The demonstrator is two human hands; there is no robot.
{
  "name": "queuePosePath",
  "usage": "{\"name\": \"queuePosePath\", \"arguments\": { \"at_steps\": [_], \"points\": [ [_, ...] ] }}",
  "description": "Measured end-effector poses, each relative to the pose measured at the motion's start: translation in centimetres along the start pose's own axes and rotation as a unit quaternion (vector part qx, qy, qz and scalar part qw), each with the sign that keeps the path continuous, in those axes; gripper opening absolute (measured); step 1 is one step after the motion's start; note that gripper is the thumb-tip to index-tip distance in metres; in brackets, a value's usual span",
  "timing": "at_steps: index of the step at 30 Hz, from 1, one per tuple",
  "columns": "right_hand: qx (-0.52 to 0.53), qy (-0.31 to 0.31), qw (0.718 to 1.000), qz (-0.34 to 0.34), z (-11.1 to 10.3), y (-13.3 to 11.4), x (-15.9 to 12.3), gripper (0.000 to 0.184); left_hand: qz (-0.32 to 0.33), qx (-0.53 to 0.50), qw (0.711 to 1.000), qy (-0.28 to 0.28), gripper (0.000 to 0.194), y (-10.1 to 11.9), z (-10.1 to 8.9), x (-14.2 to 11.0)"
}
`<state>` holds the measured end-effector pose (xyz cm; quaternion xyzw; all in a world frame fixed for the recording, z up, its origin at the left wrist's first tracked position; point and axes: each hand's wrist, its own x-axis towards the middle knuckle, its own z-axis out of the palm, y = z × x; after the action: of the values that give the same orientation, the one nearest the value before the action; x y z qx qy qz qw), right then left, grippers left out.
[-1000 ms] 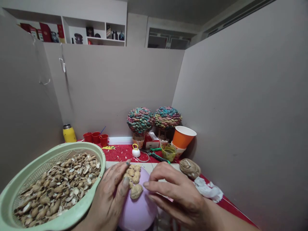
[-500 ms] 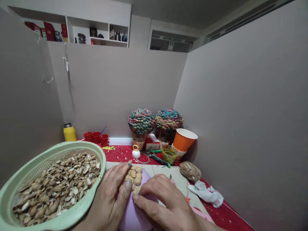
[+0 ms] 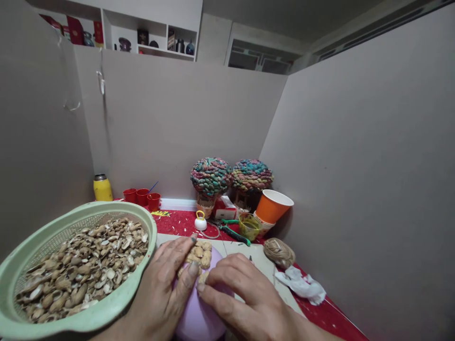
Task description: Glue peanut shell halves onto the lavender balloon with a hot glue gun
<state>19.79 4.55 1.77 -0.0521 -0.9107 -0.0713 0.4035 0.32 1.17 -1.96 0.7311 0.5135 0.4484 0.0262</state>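
Observation:
A smooth, rounded purple balloon [image 3: 199, 315] sits between my hands at the bottom centre, its top partly covered with a patch of peanut shells [image 3: 205, 258]. My left hand [image 3: 167, 279] curves around its left side, holding it, with the thumb against the shells. Thumb and forefinger of my right hand [image 3: 241, 293] pinch one peanut shell [image 3: 203, 277] against the balloon at the near edge of the patch. Beside my left arm stands a green plastic colander [image 3: 153, 232] filled with peanut shell halves [image 3: 85, 265]. The balloon's underside is hidden.
Behind the board [image 3: 265, 260] are green-handled pliers [image 3: 234, 234], a yellowish bowl [image 3: 249, 226] and an orange paper cup [image 3: 272, 208]. Twine [image 3: 279, 252] and crumpled tissue [image 3: 302, 284] lie right. Two colourful ball-topped ornaments [image 3: 211, 176], red cups [image 3: 142, 196] and a yellow bottle [image 3: 103, 188] stand at the back.
The view has shifted slightly. Both hands stay in nearly the same place on the balloon, the right still pressing the same shell.

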Motion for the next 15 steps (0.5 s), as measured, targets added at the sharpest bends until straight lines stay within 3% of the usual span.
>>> {"name": "queuePosePath", "arguments": {
  "at_steps": [4, 9, 15],
  "points": [
    [-0.014, 0.019, 1.0, 0.018, 0.9, -0.2, -0.2, 0.026, -0.025, -0.004, 1.0, -0.016, 0.041, -0.1, 0.2, -0.2],
    [0.024, 0.046, 0.998, 0.019, -0.1, -0.3, -0.2, 0.014, -0.04, -0.01, 0.999, -0.019, 0.042, -0.1, -0.1, -0.3],
    [0.039, 0.06, 0.994, 0.078, -2.0, -0.5, -1.5, 0.034, -0.056, -0.012, 0.998, -0.027, 0.046, -0.3, -0.2, -0.4]
  ]
}}
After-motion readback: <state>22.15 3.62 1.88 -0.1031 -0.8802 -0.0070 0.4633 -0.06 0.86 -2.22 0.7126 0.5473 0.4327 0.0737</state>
